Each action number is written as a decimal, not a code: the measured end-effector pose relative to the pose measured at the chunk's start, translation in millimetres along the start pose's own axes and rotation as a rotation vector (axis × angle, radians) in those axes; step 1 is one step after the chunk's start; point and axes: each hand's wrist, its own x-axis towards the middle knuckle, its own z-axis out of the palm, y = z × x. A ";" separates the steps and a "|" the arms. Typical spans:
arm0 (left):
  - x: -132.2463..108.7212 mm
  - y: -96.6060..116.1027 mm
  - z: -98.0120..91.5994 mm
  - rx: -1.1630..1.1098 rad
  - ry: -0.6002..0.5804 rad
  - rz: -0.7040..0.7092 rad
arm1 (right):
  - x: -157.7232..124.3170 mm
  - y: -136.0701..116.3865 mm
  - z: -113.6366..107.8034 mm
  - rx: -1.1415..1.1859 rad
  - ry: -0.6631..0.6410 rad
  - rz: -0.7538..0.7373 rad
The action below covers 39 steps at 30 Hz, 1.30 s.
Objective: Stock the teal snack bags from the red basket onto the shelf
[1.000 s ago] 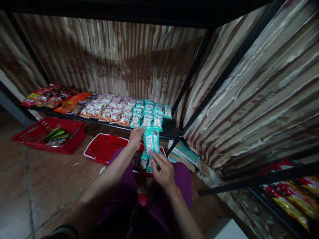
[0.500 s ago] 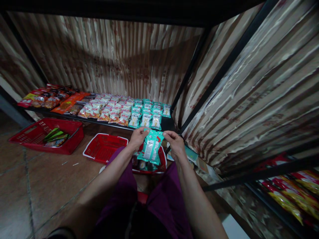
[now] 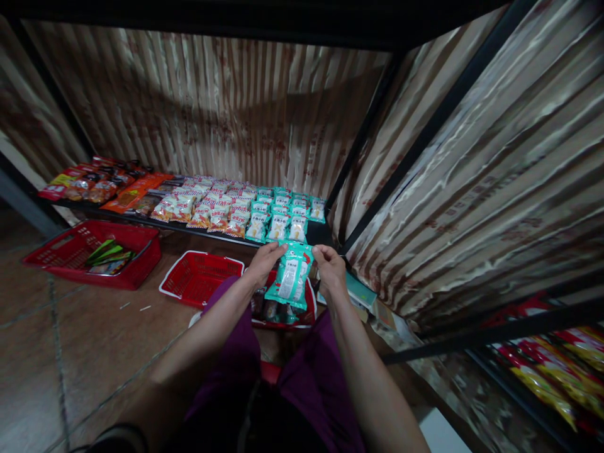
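A teal snack bag [image 3: 290,277] hangs between my hands, held by its top corners. My left hand [image 3: 265,263] pinches the upper left corner, and my right hand [image 3: 329,264] pinches the upper right one. Beneath the bag, a red basket [image 3: 311,304] between my knees contains more packets, partly hidden by the bag. Just beyond my hands, several teal snack bags [image 3: 278,225] stand in rows on the low black shelf [image 3: 319,234].
White-and-orange snack bags [image 3: 217,214], orange packets [image 3: 129,194] and red bags [image 3: 89,185] fill the shelf leftward. A red basket with white rim [image 3: 201,277] and a larger red basket [image 3: 136,270] with green packets sit on the floor. A black post [image 3: 425,132] rises at right.
The teal bag and both hands have shifted very slightly to the right in view. Both hands keep their pinch on the bag's corners.
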 end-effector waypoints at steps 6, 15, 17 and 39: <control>-6.8 2.2 4.8 -0.014 -0.073 -0.080 | 3.2 -3.7 2.8 -0.016 0.031 -0.003; -1.6 -7.0 0.0 -0.023 0.017 -0.092 | 5.2 -0.8 4.5 -0.029 0.009 0.004; 1.4 -8.2 -2.8 -0.062 0.031 -0.107 | 2.3 0.3 3.5 -0.015 -0.011 0.002; 17.9 -8.5 -11.1 -0.239 0.314 -0.010 | -59.0 11.0 -15.8 0.091 -0.264 0.268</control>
